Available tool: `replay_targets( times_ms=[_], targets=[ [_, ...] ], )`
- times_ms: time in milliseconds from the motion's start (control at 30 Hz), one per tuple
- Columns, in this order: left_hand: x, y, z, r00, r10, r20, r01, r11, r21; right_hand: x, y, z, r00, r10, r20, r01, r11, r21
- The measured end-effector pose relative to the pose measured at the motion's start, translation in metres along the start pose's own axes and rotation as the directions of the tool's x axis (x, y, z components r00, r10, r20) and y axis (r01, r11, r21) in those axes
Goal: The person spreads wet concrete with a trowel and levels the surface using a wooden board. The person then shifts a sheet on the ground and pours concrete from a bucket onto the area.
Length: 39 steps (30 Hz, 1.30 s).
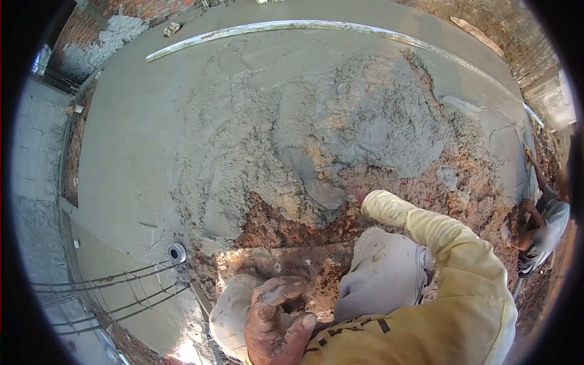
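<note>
While wet concrete [243, 121] spreads ahead in the head view, its left part looks already smooth, but the middle is rough, and reddish soil [267, 226] nearer seems left uncovered. The left hand [275, 319] holds nothing visible, its fingers loosely bent, thumb apart. The right hand [360, 194] is at the concrete's near edge; its grip I cannot tell.

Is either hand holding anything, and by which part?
The left hand holds nothing visible; the right hand is mostly hidden, so any hold there cannot be told.
</note>
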State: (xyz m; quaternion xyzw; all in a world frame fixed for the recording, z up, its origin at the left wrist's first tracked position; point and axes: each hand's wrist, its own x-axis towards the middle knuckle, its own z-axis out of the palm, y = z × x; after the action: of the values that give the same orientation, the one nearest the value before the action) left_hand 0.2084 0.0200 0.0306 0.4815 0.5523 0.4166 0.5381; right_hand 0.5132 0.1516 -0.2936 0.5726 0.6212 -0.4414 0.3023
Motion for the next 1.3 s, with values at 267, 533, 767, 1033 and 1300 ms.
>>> replay_targets(
  times_ms=[267,533,767,1033,1300],
  targets=[
    [0.018,0.047,0.03,0.996,0.08,0.047,-0.092,0.818,0.568,0.024,-0.139,-0.087,0.928,-0.308,-0.21,0.336,0.935,0.116],
    [0.042,0.013,0.044,0.952,-0.306,-0.017,0.305,0.937,0.168,0.132,0.019,-0.127,0.965,0.068,-0.252,-0.007,0.972,0.235],
    [0.068,-0.021,0.06,0.997,-0.07,0.043,0.051,0.936,0.35,-0.065,0.234,-0.17,0.951,0.185,-0.247,0.213,0.185,0.959],
    [0.048,-0.018,0.06,0.983,0.064,0.174,-0.178,0.576,0.798,-0.008,0.176,-0.201,0.861,0.45,-0.235,0.32,-0.122,0.939],
    [0.047,-0.033,0.048,0.965,0.097,0.244,-0.262,0.294,0.919,-0.034,0.226,-0.089,0.959,-0.011,-0.283,0.031,0.997,0.069]
  ],
)
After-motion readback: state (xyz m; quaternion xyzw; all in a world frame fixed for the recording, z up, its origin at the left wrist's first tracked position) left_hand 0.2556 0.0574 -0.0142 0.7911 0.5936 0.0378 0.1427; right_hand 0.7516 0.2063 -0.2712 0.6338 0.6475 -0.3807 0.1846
